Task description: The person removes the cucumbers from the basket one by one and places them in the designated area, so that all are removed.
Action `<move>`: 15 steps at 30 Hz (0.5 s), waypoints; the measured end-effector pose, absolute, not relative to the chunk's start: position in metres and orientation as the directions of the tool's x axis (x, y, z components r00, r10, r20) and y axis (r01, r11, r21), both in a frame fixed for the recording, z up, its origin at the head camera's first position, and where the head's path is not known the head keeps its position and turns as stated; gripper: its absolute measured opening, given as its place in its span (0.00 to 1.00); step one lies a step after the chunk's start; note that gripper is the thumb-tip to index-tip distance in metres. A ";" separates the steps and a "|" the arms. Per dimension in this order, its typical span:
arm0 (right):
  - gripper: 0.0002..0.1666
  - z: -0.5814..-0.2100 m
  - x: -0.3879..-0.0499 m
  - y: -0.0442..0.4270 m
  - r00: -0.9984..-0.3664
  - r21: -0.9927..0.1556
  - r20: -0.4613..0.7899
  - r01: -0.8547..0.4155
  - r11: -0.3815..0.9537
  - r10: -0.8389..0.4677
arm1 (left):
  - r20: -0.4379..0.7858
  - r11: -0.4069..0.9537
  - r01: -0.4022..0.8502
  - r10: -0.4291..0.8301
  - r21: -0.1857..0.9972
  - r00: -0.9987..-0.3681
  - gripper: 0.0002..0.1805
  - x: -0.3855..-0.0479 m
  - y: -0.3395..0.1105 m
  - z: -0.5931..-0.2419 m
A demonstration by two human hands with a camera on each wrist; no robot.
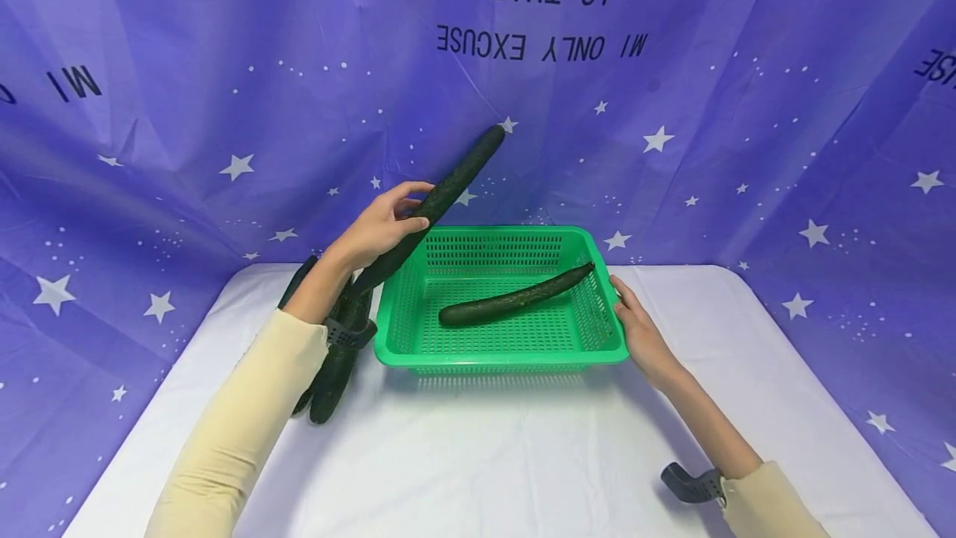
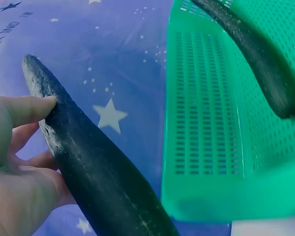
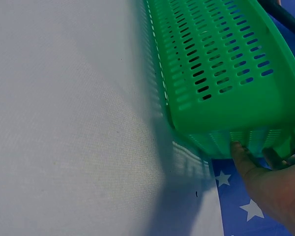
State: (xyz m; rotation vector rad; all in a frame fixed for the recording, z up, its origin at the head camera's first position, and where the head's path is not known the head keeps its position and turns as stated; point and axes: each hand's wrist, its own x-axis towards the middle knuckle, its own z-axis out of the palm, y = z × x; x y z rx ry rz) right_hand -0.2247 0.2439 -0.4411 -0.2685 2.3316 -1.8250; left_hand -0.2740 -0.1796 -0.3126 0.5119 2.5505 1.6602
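- By my reading, the loading is only begun: one long dark-green cucumber [image 1: 515, 301] lies slantwise inside the green perforated plastic basket [image 1: 493, 359], its thin end up by the right-hand wall.
- A second long dark-green cucumber [image 1: 469, 172] is up in the left hand [image 1: 382, 227], pinched between thumb and fingers. It slopes past the basket's back-left corner, not yet laid inside; whether it touches the rim I can't tell.
- What seems left is the heap of dark-green cucumbers [image 1: 334, 380] on the white-covered table [image 1: 478, 455], just beside the basket's left end. I make out at least two; the forearm hides part of the heap.
- The right hand [image 1: 642, 337] has its fingers loosely extended against the outside of the basket's right end, under the rim; I see no grip closed round it.
- Inside the basket, bare floor shows in front of the lying cucumber and behind it, so there looks to be room for more.
- The basket sits near the table's back edge, close to the purple star-printed cloth [image 1: 568, 94]; swinging a long cucumber that way could brush it.
- Roomier ground lies in front of the basket, towards the person.
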 end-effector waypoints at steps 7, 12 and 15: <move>0.33 -0.440 -0.224 0.243 -0.971 -0.972 -0.025 -0.031 0.231 -0.237 | 0.095 0.396 0.183 0.231 0.900 -0.968 0.31 -0.250 -0.213 -0.316; 0.33 -0.439 -0.224 0.242 -0.969 -0.974 -0.027 -0.031 0.226 -0.245 | 0.064 0.416 0.127 0.164 0.901 -0.984 0.31 -0.233 -0.240 -0.321; 0.32 -0.438 -0.224 0.243 -0.969 -0.971 -0.027 -0.032 0.235 -0.245 | 0.049 0.436 0.102 0.130 0.894 -0.990 0.33 -0.224 -0.258 -0.326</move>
